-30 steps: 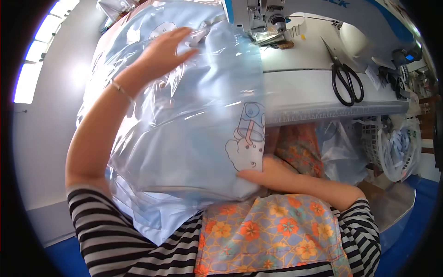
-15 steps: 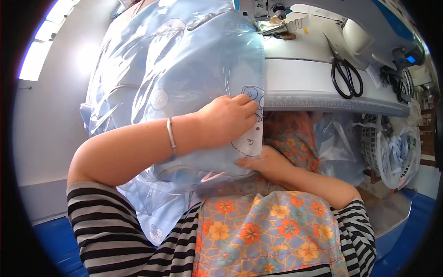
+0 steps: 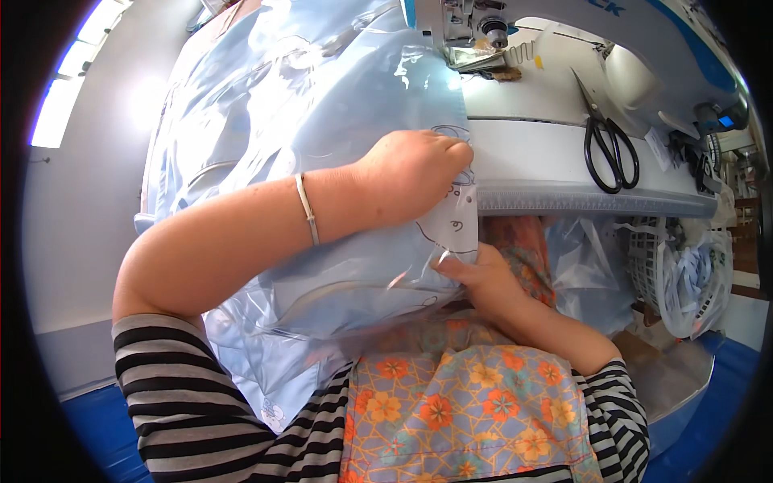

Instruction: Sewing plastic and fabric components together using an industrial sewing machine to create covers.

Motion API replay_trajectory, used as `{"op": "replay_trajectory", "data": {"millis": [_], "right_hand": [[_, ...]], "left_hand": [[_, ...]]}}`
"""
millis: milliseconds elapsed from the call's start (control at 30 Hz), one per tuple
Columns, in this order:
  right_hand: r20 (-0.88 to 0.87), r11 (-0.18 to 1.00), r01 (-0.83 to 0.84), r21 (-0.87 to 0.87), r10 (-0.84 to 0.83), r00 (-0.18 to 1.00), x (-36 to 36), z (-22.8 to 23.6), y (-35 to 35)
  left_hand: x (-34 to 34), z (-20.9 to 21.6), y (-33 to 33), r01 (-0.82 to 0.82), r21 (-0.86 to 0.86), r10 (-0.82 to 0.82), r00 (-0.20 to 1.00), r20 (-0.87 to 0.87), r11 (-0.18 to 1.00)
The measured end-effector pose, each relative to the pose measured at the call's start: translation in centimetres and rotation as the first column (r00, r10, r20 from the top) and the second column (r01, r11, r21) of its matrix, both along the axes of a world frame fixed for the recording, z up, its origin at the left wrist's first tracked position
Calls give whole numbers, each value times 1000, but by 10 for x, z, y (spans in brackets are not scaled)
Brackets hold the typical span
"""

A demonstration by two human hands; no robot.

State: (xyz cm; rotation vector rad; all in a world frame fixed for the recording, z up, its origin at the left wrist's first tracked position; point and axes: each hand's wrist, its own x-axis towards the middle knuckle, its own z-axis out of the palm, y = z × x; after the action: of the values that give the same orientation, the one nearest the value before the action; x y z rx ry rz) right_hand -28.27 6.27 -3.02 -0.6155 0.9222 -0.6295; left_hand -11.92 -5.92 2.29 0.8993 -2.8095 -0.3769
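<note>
A glossy, light blue plastic sheet (image 3: 354,290) with printed line drawings spreads across the work surface and hangs down toward my lap. Along its right edge, my left hand (image 3: 423,173) is closed over the border, its fingers curled down onto the plastic. Nearer to me, my right hand (image 3: 483,278) pinches the same edge, thumb on top and the other fingers hidden beneath. At the far end of that edge, the sheet reaches the head of a white and blue sewing machine (image 3: 491,28). The needle area is too small to make out.
Black-handled scissors (image 3: 608,149) lie on the white machine bed, right of the sheet. A clear ruler strip (image 3: 588,201) runs along the bed's front edge. A white basket (image 3: 644,258) with plastic scraps stands at the right. My floral apron (image 3: 467,410) covers my lap.
My left hand has shifted slightly away from me and to the right, its fingers curling more tightly at the sheet's edge. My right hand keeps its pinch. The whole view has shifted a little.
</note>
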Motion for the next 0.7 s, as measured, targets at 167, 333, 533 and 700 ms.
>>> {"op": "replay_trajectory", "data": {"millis": [167,333,533,700], "right_hand": [[40,984,163,-67,-161,986,9,-7,-17],[-16,946,245,-213,-254,967,2,-3,-38],[311,943,325,-78,-286,906,2,-34,-35],[531,998,44,-44,-14,847,24,-22,-20]], "left_hand": [[-4,8,-35,26,36,-29,994,105,999],[-4,22,-44,39,124,-62,980,189,992],[-37,91,-11,-63,392,-214,753,622,918],[-36,84,50,-25,130,-85,638,765,991]]}}
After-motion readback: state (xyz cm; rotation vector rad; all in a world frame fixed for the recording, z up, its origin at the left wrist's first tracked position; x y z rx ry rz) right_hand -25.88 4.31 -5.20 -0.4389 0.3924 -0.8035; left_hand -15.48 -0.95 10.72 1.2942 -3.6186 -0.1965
